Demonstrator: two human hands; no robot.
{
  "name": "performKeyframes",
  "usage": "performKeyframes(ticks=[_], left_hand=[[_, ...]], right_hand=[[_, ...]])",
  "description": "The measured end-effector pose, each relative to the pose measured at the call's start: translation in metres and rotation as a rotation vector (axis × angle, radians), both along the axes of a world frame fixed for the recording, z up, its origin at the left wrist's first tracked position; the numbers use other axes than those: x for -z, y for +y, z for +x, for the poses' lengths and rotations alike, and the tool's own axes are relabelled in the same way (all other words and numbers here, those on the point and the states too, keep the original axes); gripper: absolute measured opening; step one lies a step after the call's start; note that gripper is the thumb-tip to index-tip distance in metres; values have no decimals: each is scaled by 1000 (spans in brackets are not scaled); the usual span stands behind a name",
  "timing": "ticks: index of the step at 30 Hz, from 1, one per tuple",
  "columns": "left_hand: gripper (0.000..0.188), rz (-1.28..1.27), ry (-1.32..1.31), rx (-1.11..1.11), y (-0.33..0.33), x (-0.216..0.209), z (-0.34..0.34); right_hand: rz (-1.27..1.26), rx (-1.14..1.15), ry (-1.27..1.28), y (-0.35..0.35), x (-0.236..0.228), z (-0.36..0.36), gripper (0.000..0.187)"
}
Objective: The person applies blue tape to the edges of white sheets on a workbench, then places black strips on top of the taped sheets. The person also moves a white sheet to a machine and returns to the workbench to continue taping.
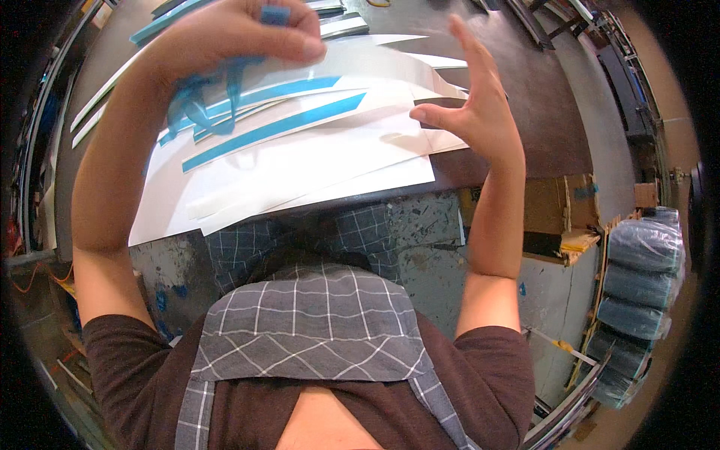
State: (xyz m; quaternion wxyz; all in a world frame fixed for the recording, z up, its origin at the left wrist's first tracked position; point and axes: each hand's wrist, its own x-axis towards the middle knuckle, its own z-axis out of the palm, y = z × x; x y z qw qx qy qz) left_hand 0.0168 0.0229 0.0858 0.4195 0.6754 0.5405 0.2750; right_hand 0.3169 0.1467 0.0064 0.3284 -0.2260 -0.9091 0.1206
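Observation:
My left hand (251, 34) is raised over the far left of the table with its fingers curled in. Crumpled, translucent blue film (202, 109) hangs beneath it and seems to be held there; a small blue piece (275, 15) shows at the fingers. My right hand (480, 101) is open, thumb and fingers spread, beside the right ends of curved white strips (420, 71). Between the hands lie white sheets (300, 161), overlapping at the table's near edge. On them rest white strips with a blue band (277, 131) along each.
The dark table (551, 127) carries more blue and white strips (169, 22) at the far left. A cardboard box (566, 206) sits below its right edge. Plastic-wrapped rolls or bundles (645, 247) are stacked farther right. The grey floor (431, 277) has scraps on it.

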Motion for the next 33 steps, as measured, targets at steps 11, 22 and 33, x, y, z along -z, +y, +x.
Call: performKeyframes(ticks=[11,22,33], left_hand=[[39,-57,133,-71,31,-21,17],[28,543,503,220,-2,-39,-84],[27,-312,18,-88,-78,84,22]], right_hand=[[177,210,25,-85,51,-24,42],[-153,226,139,-71,37,-9,50],[-550,414,132,-124,23,115,18]])
